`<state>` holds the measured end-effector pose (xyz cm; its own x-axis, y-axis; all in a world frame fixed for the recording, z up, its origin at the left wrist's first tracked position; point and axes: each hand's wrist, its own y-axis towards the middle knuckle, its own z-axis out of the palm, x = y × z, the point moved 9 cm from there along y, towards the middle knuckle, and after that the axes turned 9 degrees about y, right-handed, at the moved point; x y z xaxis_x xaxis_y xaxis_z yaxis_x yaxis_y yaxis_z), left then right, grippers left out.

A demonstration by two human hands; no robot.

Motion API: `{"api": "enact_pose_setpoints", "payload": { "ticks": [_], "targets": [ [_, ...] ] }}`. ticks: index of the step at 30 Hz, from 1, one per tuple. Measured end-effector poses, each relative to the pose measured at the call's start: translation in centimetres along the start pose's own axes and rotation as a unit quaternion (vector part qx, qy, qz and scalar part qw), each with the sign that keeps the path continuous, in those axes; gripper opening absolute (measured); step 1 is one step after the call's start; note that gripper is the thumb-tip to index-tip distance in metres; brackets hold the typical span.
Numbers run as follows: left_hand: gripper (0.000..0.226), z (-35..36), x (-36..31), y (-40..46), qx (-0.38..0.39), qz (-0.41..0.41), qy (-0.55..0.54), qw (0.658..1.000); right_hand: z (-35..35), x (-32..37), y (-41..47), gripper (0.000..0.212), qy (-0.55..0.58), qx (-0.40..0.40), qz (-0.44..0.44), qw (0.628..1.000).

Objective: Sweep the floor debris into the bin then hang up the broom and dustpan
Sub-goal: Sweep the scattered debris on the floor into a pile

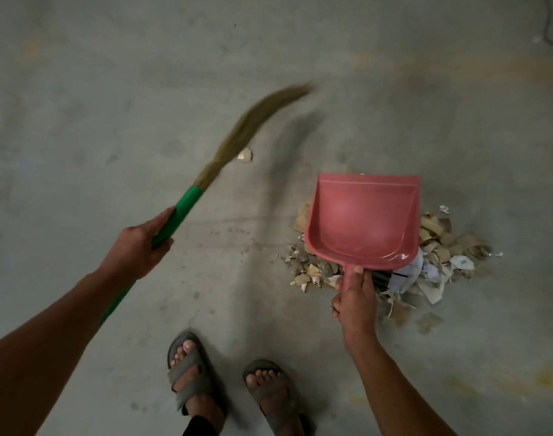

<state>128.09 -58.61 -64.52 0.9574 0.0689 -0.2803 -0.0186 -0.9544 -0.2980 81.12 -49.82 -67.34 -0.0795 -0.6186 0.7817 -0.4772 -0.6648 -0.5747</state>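
The left hand (136, 247) is curled round the green handle of a broom (187, 202), whose straw-coloured bristles arch up and to the right, blurred, above the bare grey floor (80, 89). One lone scrap of debris (245, 155) lies on the floor just beside the bristles. The right hand (357, 297) grips the handle of a pink dustpan (363, 221), thumb laid along the top; the pan looks empty and is held over a heap of torn cardboard and paper (439, 243) that spreads out from under it on both sides. At the bottom edge, two feet in grey sandals (190, 369) stand on the floor between the arms.
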Motion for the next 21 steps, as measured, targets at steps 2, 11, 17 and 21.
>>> {"api": "enact_pose_setpoints", "payload": {
  "ticks": [2, 11, 17, 21],
  "targets": [
    [0.075, 0.9, 1.5, -0.7, 0.015, -0.070, 0.013, 0.997, -0.9, -0.3, 0.1, 0.046, 0.001, 0.008, 0.000, 1.000],
    [0.070, 10.9, -1.9, -5.2, 0.160, -0.141, 0.058, 0.975, -5.7, -3.1, 0.8, 0.038, -0.016, 0.020, 0.010, 1.000],
    [0.072, 15.2, -11.6, -8.2, 0.177, -0.037, 0.017, 0.983, -8.2, -3.9, 0.2, 0.033, -0.019, 0.025, -0.003, 1.000],
    [0.073, 16.6, -18.3, -9.7, 0.169, 0.034, -0.013, 0.985, -9.7, -4.1, 0.0, 0.035, -0.023, 0.028, 0.001, 0.999]
  ]
}}
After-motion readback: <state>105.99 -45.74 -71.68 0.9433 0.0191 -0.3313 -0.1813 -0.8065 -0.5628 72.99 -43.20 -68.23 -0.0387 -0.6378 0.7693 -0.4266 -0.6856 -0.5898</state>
